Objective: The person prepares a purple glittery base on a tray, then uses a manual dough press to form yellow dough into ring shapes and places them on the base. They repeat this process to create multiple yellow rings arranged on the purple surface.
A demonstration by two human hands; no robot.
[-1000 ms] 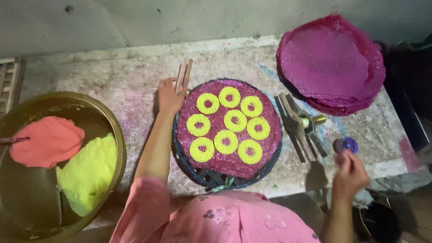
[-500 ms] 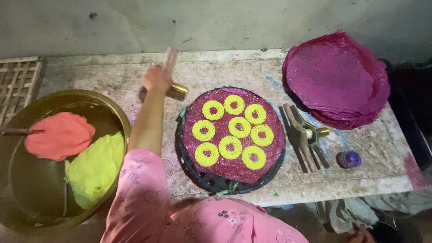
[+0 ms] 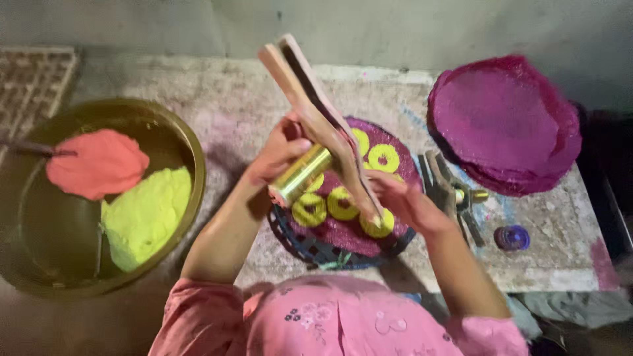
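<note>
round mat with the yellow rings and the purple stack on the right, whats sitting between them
In the head view, a second wooden press with a brass barrel lies on the stone slab between the mat and the purple stack.

**Wooden press with brass barrel, held up between both hands**

The wooden-handled press [image 3: 310, 105] is lifted off the table and held tilted, its two pale, flat wooden arms lying close together and pointing up and away from the person. The arms run diagonally, their lower ends reaching the palm of the right hand [image 3: 405, 201]. A shiny brass cylinder [image 3: 300, 177] is fixed across the arms near their lower part; it lies slantwise, just under the fingers of the left hand [image 3: 280, 151], which wraps the press where barrel and wood meet.
</note>
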